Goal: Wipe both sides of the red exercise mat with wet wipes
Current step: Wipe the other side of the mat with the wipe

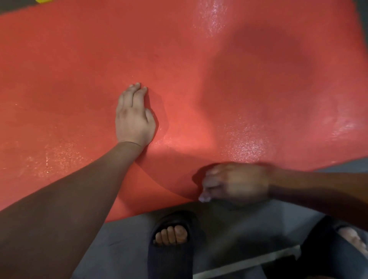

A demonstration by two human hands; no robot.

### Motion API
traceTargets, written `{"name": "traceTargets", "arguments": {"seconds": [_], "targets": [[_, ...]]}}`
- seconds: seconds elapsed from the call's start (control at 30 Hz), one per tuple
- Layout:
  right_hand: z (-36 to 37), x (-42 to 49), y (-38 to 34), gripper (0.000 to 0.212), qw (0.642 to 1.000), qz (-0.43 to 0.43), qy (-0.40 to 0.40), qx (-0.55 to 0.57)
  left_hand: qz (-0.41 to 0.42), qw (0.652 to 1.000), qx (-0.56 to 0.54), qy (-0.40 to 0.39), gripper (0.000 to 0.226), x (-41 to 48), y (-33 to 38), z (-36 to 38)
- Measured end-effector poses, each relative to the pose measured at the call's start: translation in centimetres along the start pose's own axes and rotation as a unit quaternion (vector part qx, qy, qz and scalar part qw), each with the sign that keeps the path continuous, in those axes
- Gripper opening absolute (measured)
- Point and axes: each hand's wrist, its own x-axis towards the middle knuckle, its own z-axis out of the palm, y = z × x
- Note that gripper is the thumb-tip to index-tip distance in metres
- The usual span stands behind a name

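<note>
Head view. The red mat [179, 69] lies flat on the grey floor [127, 245] and fills most of the frame. Its near edge runs diagonally from lower left up to the right; a far corner shows at upper right, with dark floor beyond. Wide bare mat lies open ahead and to both sides of the hands.

Left hand [134, 117]: grip released, palm flat on the mat near the middle, fingers together. Right hand [237, 184]: blurred, at the near edge, fingers curled around a small pale wad, apparently a wet wipe [204, 197].

Mat surface: finely textured, with glossy wet-looking patches at upper centre, right and lower left. A round shadow falls on its right half.

On the floor nearest the camera: two feet in dark slippers [171, 245], a pale strip [247, 262] between them. Small yellow object [42, 1] at top left edge.
</note>
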Motion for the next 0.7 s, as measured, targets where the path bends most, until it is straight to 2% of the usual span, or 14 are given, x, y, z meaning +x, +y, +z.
{"name": "traceTargets", "arguments": {"seconds": [0.03,0.07,0.13,0.2,0.23,0.3,0.37,0.43,0.5,0.57,0.63,0.7], "targets": [[-1.2,0.5,1.0,0.02,0.999,0.043,0.025,-0.003,-0.001,1.0,0.0,0.001,0.053,0.0,0.0,0.1],[-2.6,1.2,2.6,0.018,0.991,0.102,0.084,-0.01,-0.002,1.0,-0.001,-0.001,0.053,0.0,0.1,0.1],[-5.4,2.9,6.6,0.021,0.951,0.2,0.232,-0.05,-0.004,1.0,0.002,-0.003,0.053,0.0,0.2,0.0],[-7.1,4.2,9.3,0.034,0.919,0.263,0.286,-0.072,-0.006,1.0,0.005,-0.005,0.054,0.0,0.3,-0.2],[-6.7,4.5,9.7,0.033,0.92,0.266,0.278,-0.076,-0.003,1.0,0.006,-0.005,0.053,0.0,0.3,-0.2],[-4.6,4.7,8.4,0.029,0.944,0.218,0.233,-0.079,-0.002,1.0,0.006,-0.003,0.052,0.2,0.3,-0.1],[-2.7,3.7,5.5,0.03,0.978,0.146,0.143,-0.048,-0.005,1.0,0.009,0.001,0.051,0.2,0.4,-0.1],[-2.2,2.5,4.3,0.026,0.992,0.096,0.077,-0.039,-0.008,1.0,0.016,0.004,0.05,0.3,0.4,0.1],[-3.3,2.3,5.7,0.026,0.989,0.096,0.097,-0.061,-0.011,1.0,0.026,0.0,0.048,0.5,0.7,0.2],[-5.5,3.2,8.6,0.027,0.964,0.161,0.197,-0.078,-0.024,0.999,0.035,-0.003,0.046,1.0,0.9,0.1],[-8.9,4.7,12.1,0.025,0.911,0.247,0.314,-0.104,-0.049,0.998,0.04,0.002,0.044,2.1,1.1,-0.2],[-12.3,5.8,15.8,0.025,0.859,0.325,0.374,-0.129,-0.071,0.997,0.04,0.016,0.042,3.6,1.1,-0.4]]}}
